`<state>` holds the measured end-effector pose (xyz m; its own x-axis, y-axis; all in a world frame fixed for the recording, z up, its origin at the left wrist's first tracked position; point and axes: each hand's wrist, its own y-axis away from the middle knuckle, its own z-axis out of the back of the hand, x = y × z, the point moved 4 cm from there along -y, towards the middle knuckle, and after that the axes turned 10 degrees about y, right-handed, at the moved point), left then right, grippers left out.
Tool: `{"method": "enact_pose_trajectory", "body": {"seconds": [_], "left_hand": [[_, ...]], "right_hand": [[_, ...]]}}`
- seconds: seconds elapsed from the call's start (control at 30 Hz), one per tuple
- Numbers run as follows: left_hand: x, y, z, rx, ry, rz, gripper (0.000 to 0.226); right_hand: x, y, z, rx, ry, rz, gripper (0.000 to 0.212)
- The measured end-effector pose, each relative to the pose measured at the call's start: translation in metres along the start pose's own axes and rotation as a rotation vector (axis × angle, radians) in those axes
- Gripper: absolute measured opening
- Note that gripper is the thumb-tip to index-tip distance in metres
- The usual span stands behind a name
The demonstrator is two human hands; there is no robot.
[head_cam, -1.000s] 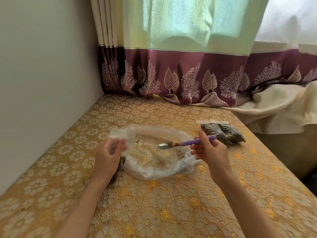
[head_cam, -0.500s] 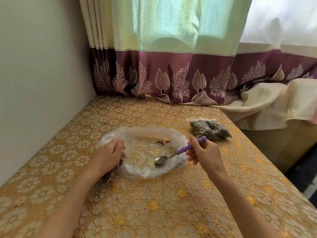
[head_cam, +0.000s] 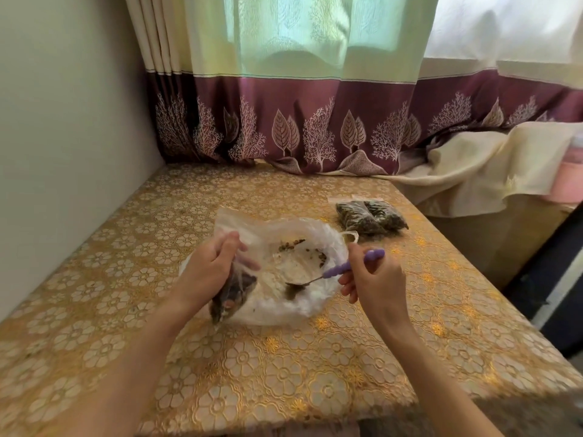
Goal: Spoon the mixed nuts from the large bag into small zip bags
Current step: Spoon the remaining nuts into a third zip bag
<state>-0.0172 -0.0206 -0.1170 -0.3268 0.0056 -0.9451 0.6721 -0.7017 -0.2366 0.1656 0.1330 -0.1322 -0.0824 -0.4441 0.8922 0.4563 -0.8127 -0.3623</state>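
R hand (head_cam: 372, 279) pinches the purple spoon (head_cam: 340, 269) handle, bowl end dipped low into the big bag (head_cam: 284, 269), just left of the grip. Bowl looks loaded w/ a small clump of nuts, though it's blurry, so can't be sure. L hand (head_cam: 211, 272), across the bag from the spoon, has fingers curled round the mouth of a small zip bag (head_cam: 232, 294); that bag hangs from the grip, partly filled, dark contents showing, resting against the big bag's near-left edge. Big bag lies slumped open on the tabletop (head_cam: 284, 373), mostly emptied: only scattered nuts (head_cam: 291, 246) along its far side, beyond both hands. Two filled small bags (head_cam: 370, 217) sit well beyond the R hand, to its far side.

Risks: spoon has to travel left across to the small bag's mouth, and that mouth looks pinched nearly closed, so nuts could spill onto the big bag or the tabletop. Thin plastic may drag w/ the spoon while scraping. If the L grip loosens, the hanging bag tips and dumps.
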Motion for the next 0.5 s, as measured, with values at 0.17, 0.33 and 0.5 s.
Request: {"method": "enact_pose_trajectory", "body": {"seconds": [0.17,0.33,0.5], "left_hand": [[0.008,0.0,-0.002,-0.229,0.124,-0.114,0.028],[0.026,0.004,-0.017,-0.216,0.124,-0.109,0.026],[0.043,0.003,-0.017,-0.167,-0.004,-0.076,0.041]], "right_hand": [[0.003,0.012,0.004,-0.088,0.06,0.063,0.029],[0.006,0.017,0.006,-0.159,0.103,0.085,0.023],[0.004,0.02,0.001,-0.108,0.056,0.039,0.027]]}}
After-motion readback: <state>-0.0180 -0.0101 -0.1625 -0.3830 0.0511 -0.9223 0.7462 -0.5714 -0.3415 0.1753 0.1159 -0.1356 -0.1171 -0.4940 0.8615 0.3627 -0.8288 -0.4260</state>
